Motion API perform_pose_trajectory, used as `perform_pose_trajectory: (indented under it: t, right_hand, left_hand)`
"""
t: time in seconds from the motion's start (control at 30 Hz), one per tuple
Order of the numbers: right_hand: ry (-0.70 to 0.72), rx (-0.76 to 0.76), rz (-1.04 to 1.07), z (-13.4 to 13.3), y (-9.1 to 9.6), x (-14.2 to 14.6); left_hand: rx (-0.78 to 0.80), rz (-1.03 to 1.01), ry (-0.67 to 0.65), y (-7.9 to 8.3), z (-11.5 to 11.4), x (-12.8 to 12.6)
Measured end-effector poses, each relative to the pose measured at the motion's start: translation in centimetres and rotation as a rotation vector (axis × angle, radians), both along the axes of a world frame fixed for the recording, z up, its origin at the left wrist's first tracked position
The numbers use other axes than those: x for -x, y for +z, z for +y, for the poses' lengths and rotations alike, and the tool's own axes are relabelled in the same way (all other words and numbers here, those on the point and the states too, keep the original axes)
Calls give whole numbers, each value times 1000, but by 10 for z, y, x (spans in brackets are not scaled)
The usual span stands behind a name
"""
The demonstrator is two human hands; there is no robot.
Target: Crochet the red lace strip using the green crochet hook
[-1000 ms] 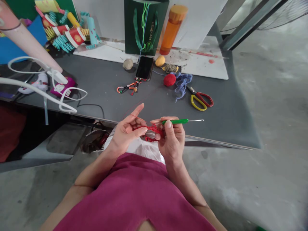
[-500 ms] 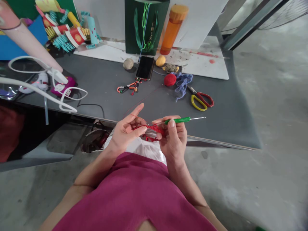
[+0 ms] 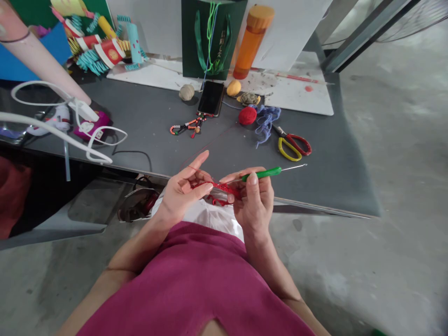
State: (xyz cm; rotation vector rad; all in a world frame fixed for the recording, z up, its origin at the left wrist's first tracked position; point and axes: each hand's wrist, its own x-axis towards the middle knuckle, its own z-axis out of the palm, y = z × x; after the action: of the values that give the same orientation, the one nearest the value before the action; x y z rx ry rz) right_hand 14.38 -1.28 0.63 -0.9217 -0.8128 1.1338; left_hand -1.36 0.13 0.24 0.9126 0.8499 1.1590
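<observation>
My right hand (image 3: pixel 254 200) grips a crochet hook (image 3: pixel 262 174) with a green handle and a thin metal shaft pointing right. My left hand (image 3: pixel 182 190) pinches a small piece of red crochet work (image 3: pixel 220 190), which my right fingertips also touch. A fine red thread runs from my left hand across the table to a red yarn ball (image 3: pixel 247 115). Part of the crochet work is hidden behind my fingers.
The grey table (image 3: pixel 140 156) holds scissors (image 3: pixel 290 147) with yellow and red handles, tangled blue yarn (image 3: pixel 265 120), a phone (image 3: pixel 211 98), a beaded string (image 3: pixel 187 126), a green paper bag (image 3: pixel 210 37) and an orange bottle (image 3: pixel 252 42). White cables (image 3: pixel 52 130) lie at the left.
My right hand has shifted slightly right, and the hook now tilts a little more upward at its tip. My left hand has barely moved.
</observation>
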Motion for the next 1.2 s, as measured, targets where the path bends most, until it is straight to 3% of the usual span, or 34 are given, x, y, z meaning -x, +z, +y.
perform_pose_trajectory:
  t: [0.87, 1.2]
  right_hand:
    - [9, -33, -24, -2, 1, -2]
    - [1, -50, -85, -6, -3, -5]
  left_hand:
    - [28, -8, 24, 3, 0, 2]
    - [-64, 40, 0, 3, -2, 7]
